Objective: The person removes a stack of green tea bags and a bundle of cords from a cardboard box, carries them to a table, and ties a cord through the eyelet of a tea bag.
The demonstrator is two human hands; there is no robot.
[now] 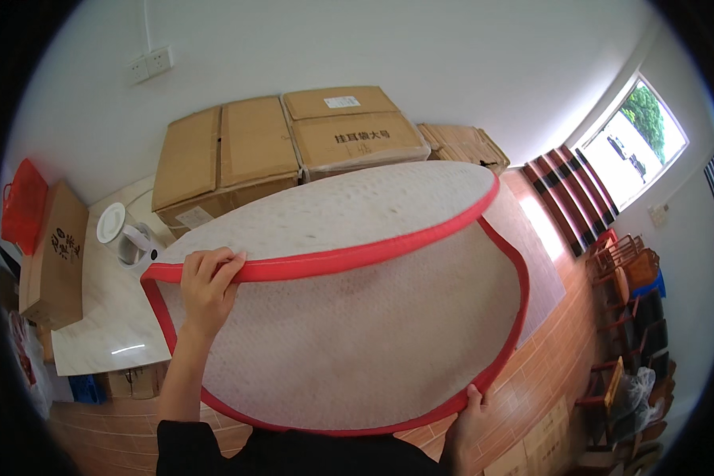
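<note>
Two broad, round, whitish layers with a woven-looking surface and red cloth rims lie at an angle to each other in front of me, like shallow trays. My left hand is closed over the near red rim of the upper red-rimmed tray, toward its left end. At the lower right, my right hand grips the front rim of the lower red-rimmed tray. The upper one hides the far part of the lower one. Whether the two are joined at the left cannot be told.
Beyond stand large cardboard boxes against the wall. At left, a pale tabletop bears a white-lidded kettle, a smaller carton and a red bag. Stacked chairs line the right side, below a window.
</note>
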